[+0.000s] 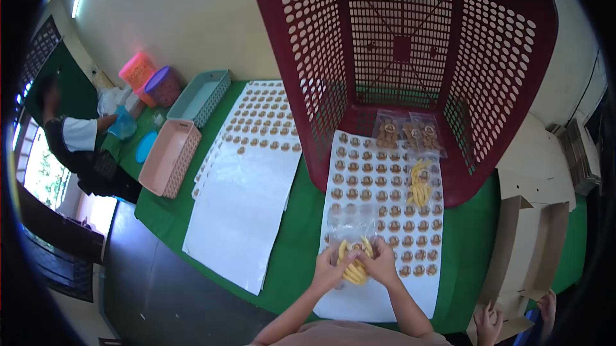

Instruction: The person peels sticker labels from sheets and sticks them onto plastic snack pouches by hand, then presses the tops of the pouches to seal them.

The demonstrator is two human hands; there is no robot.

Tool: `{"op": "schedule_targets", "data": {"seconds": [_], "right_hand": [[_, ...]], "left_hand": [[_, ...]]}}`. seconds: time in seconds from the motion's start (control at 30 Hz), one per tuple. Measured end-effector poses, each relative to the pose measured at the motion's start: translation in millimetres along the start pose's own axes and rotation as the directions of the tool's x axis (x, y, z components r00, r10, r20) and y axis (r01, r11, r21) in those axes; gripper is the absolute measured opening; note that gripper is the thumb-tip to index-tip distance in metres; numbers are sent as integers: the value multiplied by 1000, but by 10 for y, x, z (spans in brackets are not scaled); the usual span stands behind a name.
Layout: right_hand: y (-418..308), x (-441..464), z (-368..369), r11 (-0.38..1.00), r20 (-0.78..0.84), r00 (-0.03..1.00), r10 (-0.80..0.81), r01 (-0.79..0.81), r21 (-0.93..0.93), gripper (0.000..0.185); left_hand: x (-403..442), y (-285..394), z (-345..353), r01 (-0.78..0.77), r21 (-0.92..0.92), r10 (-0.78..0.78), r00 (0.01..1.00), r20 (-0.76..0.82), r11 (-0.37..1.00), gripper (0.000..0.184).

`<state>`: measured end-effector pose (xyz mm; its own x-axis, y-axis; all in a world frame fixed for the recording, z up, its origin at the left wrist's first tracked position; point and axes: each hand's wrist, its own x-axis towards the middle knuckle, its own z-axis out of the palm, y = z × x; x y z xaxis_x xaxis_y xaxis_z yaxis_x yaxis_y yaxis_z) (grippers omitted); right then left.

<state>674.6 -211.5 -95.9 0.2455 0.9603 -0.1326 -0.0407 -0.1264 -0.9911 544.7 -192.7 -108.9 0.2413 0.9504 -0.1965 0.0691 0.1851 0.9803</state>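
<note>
My left hand (332,269) and my right hand (383,264) are both closed on a clear plastic bag (353,274) of yellow stick-shaped snacks. The thumbs meet over a round brown label on its front, and the bag's upper part lies see-through above the fingers. Under the hands is a white sheet of round brown stickers (410,241), with bare backing at its near end. Farther up the sheet lies another bag of yellow sticks (419,185). Beyond it, bags of brown snacks (387,135) rest at the mouth of a tipped maroon basket (403,44).
More sticker sheets (234,217) cover the green tablecloth (295,250) to the left, near a pink basket (168,160) and a teal basket (200,97). A co-worker (70,134) stands far left. Another person's hands (489,325) touch an open cardboard box (513,275) at right.
</note>
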Motion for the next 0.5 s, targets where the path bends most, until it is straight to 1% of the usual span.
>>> {"op": "schedule_targets", "data": {"seconds": [0.03, 0.1, 0.13, 0.17, 0.2, 0.23, 0.27, 0.3, 0.37, 0.43, 0.47, 0.5], "right_hand": [[42, 19, -11, 998, 9, 999, 42, -42, -37, 22], [65, 71, -34, 1000, -15, 1000, 24, -24, -6, 21], [63, 97, -66, 998, -21, 999, 27, -28, -65, 22], [71, 138, -95, 992, -23, 999, 28, -31, -126, 22], [93, 180, -119, 994, -17, 1000, -19, 17, -105, 23], [118, 208, -148, 993, 2, 1000, -25, 25, -115, 23], [142, 231, -176, 999, -9, 1000, 6, -6, -52, 24], [150, 270, -201, 999, -17, 999, 38, -38, 9, 24], [128, 318, -231, 1000, 27, 1000, 13, -13, -3, 26], [111, 337, -247, 1000, 71, 997, -20, 20, -5, 39], [96, 370, -215, 985, 25, 985, -171, 172, -6, 51], [22, 417, -241, 996, -27, 998, -65, 64, -57, 53]], "left_hand": [[63, 59, 13, -8, 12, 8, 1000, -2, 1000, 23], [110, 183, 68, 46, -204, -32, 997, 76, 978, 20], [164, 158, 89, 98, -214, -80, 993, 89, 972, 20], [217, 164, 110, 92, -219, -76, 994, 82, 971, 20], [243, 177, 129, 147, -247, -122, 986, 112, 958, 20], [283, 181, 151, 194, -279, -161, 977, 138, 941, 21], [319, 111, 174, 167, -309, -126, 981, 150, 936, 22], [357, 93, 188, 151, -326, -114, 985, 130, 933, 22], [388, 54, 199, 206, -291, -166, 974, 156, 934, 24], [419, 71, 203, 203, -335, -169, 977, 128, 920, 27], [433, 158, 153, 209, -255, -171, 972, 161, 944, 27], [411, 196, 120, 211, -172, -176, 965, 196, 962, 28]]}}
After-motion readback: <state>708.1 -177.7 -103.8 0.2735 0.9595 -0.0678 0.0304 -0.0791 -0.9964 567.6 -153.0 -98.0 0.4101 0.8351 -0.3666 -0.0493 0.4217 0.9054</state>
